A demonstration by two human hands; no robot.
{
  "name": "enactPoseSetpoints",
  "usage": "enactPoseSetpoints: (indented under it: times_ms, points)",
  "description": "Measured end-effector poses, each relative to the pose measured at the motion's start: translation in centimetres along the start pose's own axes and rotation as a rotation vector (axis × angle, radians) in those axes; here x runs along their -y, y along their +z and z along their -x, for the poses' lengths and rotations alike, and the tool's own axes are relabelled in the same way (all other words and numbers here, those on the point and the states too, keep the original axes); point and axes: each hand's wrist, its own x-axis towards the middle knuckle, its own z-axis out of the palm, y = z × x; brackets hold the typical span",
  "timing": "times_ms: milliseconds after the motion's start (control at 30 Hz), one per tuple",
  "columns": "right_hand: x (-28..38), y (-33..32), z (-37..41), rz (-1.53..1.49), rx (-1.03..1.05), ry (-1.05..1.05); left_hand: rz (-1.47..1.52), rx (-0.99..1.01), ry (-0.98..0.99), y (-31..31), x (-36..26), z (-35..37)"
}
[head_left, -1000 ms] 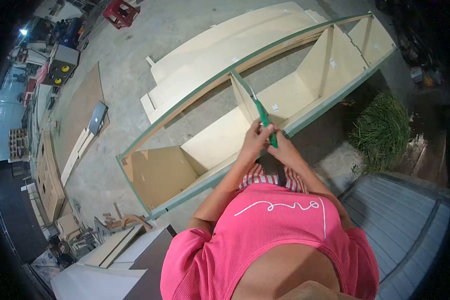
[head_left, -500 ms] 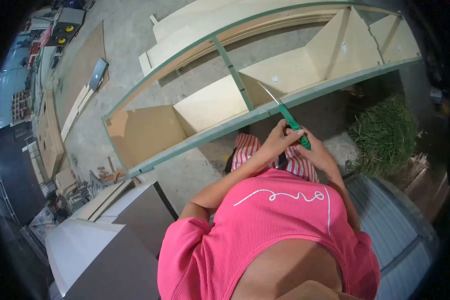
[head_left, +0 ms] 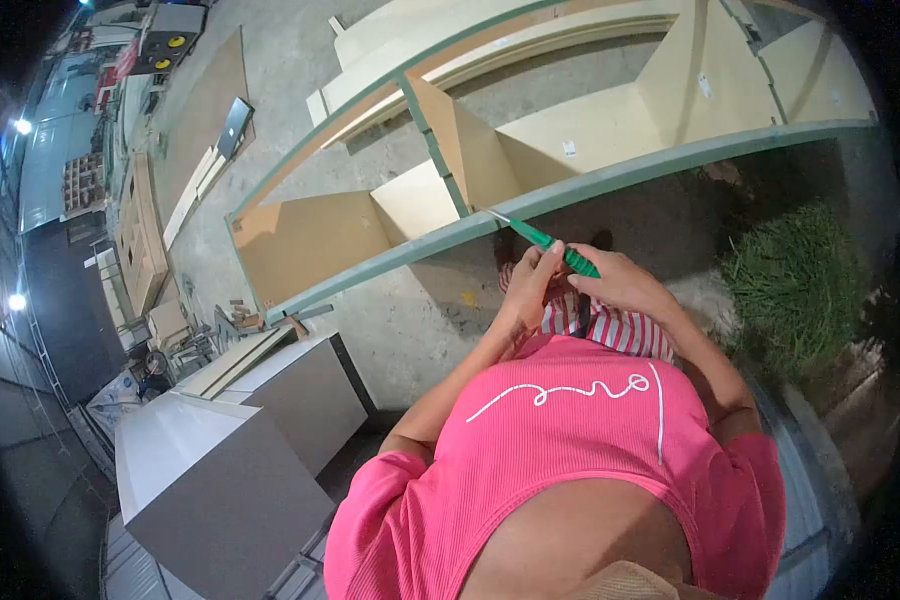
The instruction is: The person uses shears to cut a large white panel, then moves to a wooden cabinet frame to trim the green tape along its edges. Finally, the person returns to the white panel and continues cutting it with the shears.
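Observation:
A screwdriver (head_left: 542, 240) with a green handle and a thin metal shaft points up and left, its tip overlapping the near green-edged rim of a long wooden cabinet frame (head_left: 370, 262). My left hand (head_left: 532, 292) is closed on the handle from the left, thumb and fingers around its middle. From the right, my right hand (head_left: 618, 280) grips the handle's ribbed rear end. Just beyond the tip stands an upright wooden divider (head_left: 465, 150) between the frame's compartments.
Cut green grass (head_left: 795, 285) lies in a heap to the right. White-grey cabinets (head_left: 235, 475) stand at the lower left. Loose boards (head_left: 192, 198) and a laptop-like flat dark panel (head_left: 235, 127) rest on the concrete floor further left.
The screwdriver has swung to point more leftward, its tip now at the rim rather than over the compartment. My right hand has shifted along the handle. The view has tilted slightly.

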Motion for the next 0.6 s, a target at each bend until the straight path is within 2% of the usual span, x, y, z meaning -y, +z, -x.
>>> enactPoseSetpoints:
  times_ms: [100,300,367,400,433,500,567,600]
  points:
    - [-0.1,-0.4,-0.7,0.024,0.008,-0.064,0.072,-0.035,0.000,0.4,-0.4,-0.2]
    - [1.2,-1.1,-0.5,-0.001,0.068,-0.010,0.124,-0.046,-0.019,0.6,-0.3,-0.5]
    - [-0.4,-0.8,-0.8,0.021,0.039,-0.036,0.059,0.002,0.011,-0.1,0.4,-1.2]
    - [0.3,-1.1,-0.3,0.014,0.045,-0.002,-0.025,-0.119,0.058,1.5,-0.4,-0.2]
    - [1.0,-1.3,0.2,0.005,0.052,0.034,-0.023,-0.110,0.070,1.9,-0.4,-0.4]
    - [0.4,-1.5,0.3,-0.033,0.035,0.021,-0.236,-0.142,0.263,3.0,-1.0,-0.7]
    - [-0.7,-1.8,0.0,-0.074,-0.054,-0.135,-0.235,-0.127,0.279,4.5,-2.0,-0.6]
    - [-0.3,-2.5,0.1,-0.217,0.041,-0.162,-0.316,-0.118,0.320,5.4,-2.7,-0.6]
